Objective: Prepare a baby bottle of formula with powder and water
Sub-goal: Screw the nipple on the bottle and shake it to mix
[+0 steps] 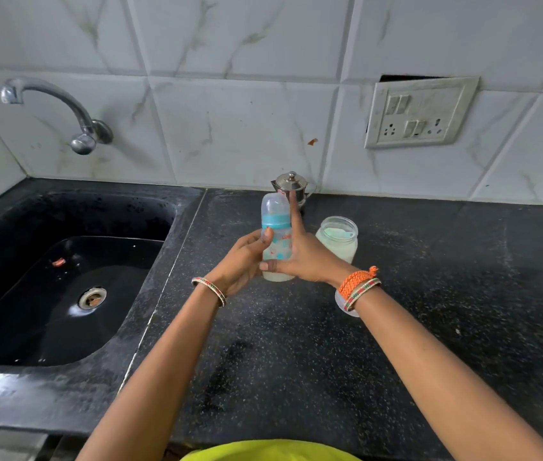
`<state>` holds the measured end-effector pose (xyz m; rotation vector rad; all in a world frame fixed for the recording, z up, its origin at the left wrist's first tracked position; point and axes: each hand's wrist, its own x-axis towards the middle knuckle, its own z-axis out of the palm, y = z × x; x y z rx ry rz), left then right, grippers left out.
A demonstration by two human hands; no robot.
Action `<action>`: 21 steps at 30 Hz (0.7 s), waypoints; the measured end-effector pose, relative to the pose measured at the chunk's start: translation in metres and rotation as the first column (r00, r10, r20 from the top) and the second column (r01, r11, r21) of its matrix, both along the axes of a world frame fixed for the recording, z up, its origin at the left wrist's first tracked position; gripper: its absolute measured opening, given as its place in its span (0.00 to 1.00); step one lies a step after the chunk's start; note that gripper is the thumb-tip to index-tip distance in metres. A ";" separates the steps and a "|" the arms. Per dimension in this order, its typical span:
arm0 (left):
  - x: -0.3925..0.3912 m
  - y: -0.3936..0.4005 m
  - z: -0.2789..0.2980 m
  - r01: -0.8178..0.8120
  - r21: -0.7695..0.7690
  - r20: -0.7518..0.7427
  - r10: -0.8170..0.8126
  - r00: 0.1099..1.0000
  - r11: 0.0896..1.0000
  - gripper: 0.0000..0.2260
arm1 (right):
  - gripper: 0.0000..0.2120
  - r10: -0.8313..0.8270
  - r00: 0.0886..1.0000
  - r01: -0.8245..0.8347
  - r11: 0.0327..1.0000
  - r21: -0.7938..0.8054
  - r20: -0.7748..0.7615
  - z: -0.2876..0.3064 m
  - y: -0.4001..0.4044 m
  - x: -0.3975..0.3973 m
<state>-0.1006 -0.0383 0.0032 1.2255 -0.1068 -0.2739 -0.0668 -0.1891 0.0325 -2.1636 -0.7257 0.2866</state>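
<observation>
Pressing the capped baby bottle (276,241) upright between both hands — left hand (243,261), right hand (306,257), fingers flat.

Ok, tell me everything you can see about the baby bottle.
The baby bottle is clear plastic with printed pictures, a turquoise collar and a see-through cap on top. It stands upright above the black counter, pressed between the left hand and the flat right hand. Milky white liquid fills its lower part.
</observation>
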 end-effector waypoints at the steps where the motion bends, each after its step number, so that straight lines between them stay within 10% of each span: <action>1: -0.001 0.001 0.007 0.034 0.011 -0.004 -0.034 0.999 0.999 0.17 | 0.61 -0.022 0.998 0.023 1.000 -0.019 0.059 0.008 -0.002 0.001; 8: -0.005 -0.005 0.043 0.015 0.104 0.034 -0.018 0.999 0.994 0.21 | 0.61 -0.074 0.958 0.056 0.996 0.071 0.277 0.041 -0.007 0.001; 16: -0.002 -0.001 0.055 -0.081 0.185 0.040 0.075 0.996 0.979 0.25 | 0.42 -0.094 0.985 0.033 0.927 0.373 0.146 0.071 -0.014 -0.006; 18: -0.002 0.005 0.048 -0.311 0.202 0.015 0.314 0.949 0.929 0.19 | 0.39 -0.258 0.964 0.134 0.687 0.714 0.068 0.089 -0.020 -0.003; 21: -0.001 0.024 0.032 -0.510 0.227 0.086 0.505 0.859 0.830 0.10 | 0.32 -0.388 0.878 0.286 -0.040 0.957 -0.279 0.112 -0.024 0.001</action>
